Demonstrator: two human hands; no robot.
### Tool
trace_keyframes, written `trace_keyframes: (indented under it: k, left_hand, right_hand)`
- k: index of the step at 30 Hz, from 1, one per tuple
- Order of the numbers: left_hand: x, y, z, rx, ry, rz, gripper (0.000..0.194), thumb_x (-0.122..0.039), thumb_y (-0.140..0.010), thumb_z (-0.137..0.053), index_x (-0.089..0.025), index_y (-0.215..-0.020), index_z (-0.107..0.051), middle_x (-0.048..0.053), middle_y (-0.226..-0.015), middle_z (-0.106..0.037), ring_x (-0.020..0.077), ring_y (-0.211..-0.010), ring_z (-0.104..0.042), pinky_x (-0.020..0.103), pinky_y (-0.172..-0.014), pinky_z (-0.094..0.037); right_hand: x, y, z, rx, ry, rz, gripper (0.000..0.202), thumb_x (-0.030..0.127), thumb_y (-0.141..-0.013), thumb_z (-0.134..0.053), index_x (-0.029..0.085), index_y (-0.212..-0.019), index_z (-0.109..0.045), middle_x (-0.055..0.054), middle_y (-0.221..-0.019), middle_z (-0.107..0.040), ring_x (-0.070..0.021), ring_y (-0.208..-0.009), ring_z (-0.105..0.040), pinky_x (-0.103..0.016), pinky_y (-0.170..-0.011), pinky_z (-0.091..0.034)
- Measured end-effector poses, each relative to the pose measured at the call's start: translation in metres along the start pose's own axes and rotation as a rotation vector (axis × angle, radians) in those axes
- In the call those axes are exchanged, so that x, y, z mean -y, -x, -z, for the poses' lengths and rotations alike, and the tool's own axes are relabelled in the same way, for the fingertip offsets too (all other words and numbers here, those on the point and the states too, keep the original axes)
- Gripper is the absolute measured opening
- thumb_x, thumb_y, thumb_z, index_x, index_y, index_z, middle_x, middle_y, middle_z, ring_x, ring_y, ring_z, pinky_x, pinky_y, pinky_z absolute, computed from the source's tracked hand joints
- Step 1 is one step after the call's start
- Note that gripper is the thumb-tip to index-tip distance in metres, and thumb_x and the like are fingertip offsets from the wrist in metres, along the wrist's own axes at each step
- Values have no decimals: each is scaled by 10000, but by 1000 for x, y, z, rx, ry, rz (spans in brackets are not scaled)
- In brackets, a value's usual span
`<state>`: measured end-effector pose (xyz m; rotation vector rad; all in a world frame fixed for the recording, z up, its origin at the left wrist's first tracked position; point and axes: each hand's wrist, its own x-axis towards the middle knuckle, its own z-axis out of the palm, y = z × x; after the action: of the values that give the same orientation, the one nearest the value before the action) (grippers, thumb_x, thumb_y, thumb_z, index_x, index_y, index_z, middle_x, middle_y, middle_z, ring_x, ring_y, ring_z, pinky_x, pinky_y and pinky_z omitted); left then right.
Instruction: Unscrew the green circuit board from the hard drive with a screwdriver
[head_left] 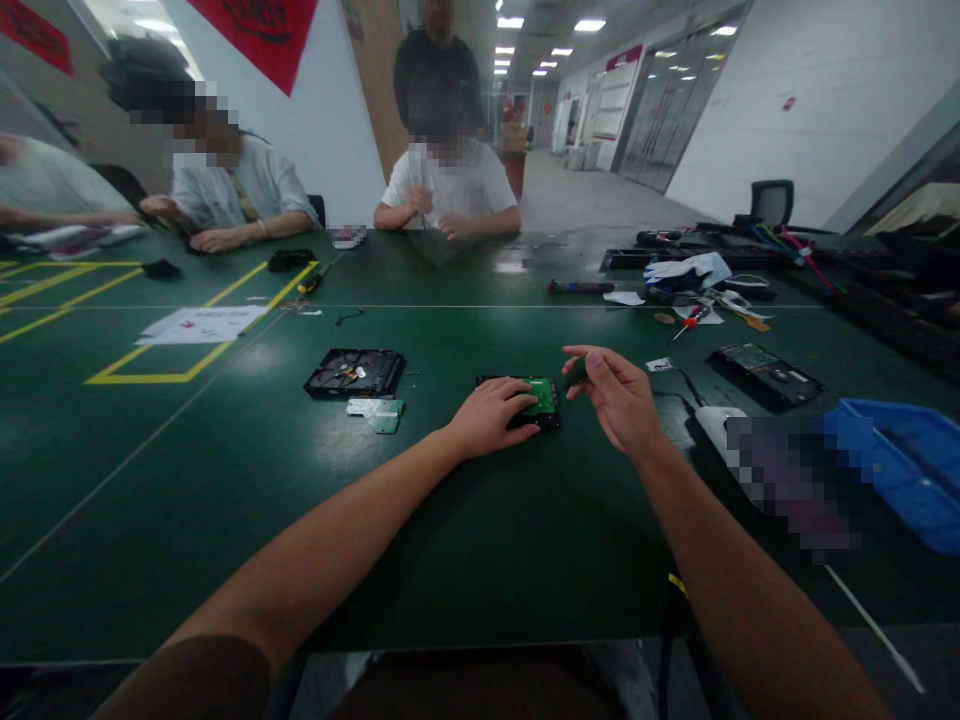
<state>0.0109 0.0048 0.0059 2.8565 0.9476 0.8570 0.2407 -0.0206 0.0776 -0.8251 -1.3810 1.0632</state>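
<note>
Below my fingers [504, 388] spreads a broad, dark-green tabletop [480, 570]. Ahead of them and to the left, I face a smooth white wall [337, 120] with a pointed red banner [262, 35]. Straight beyond my fingertips, a pale grey floor [600, 195] recedes under rectangular white ceiling lights [590, 25]. Farther right stand a tall glass partition [679, 105] and a black-backed chair [772, 202].

no text legible; dark writing on larger red banner [262, 45] blurred.

large red banner [276, 60] | printed sheet [206, 325] overlapping yellow tape [139, 379] | dark chair [772, 203], right
</note>
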Motion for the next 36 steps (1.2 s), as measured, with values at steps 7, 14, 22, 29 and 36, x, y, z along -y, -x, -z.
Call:
trace_keyframes:
  k: [7, 14, 22, 29, 36]
  left_hand:
    - [0, 0, -1, -2, 6, -3, 424, -514, -966, -650, -203, -1253, -671, 129, -1357, -644, 312, -1288, -602, 523, -1083, -511]
    - [1, 0, -1, -5, 9, -2, 424, -510, -966, -651, -207, -1262, -668, 130, -1358, -645, 321, -1291, -602, 530, -1079, -512]
    - [1, 0, -3, 2, 17, 15, 438, -515, -957, -663, -225, -1285, -664, 129, -1363, -644, 326, -1299, -597, 543, -1076, -510]
    - [-1, -1, 0, 11, 0, 8, 439, -520, -968, -644, -208, -1277, -669, 130, -1365, -642, 326, -1303, -592, 534, -1080, -510]
    - [2, 0, -3, 4, 14, 9, 432, -511, -949, -671, -224, -1273, -675, 127, -1356, -646, 323, -1283, -604, 546, -1075, -511]
  right_hand:
    - [-1, 0, 0, 6, -12, 1, 287, 516, -954, -686, 291, -1097, -793, -29, -991, -695, -140, -828, -641, -275, -655, -584]
    - [1, -1, -3, -21, 11, 6, 277, 522, -929, -718, 276, -1040, -783, -22, -956, -672, -129, -789, -624, -254, -624, -584]
    - [-3, -3, -17, -99, 37, 31, 298, 513, -844, -816, 254, -910, -683, 16, -855, -597, -102, -664, -559, -221, -510, -541]
    - [-4, -4, -18, -114, 60, 18, 335, 540, -857, -793, 257, -962, -646, 0, -883, -611, -125, -733, -605, -225, -535, -587]
    - [1, -5, -13, -72, 6, 38, 309, 520, -901, -751, 278, -1043, -621, -12, -935, -662, -173, -904, -678, -256, -606, -614]
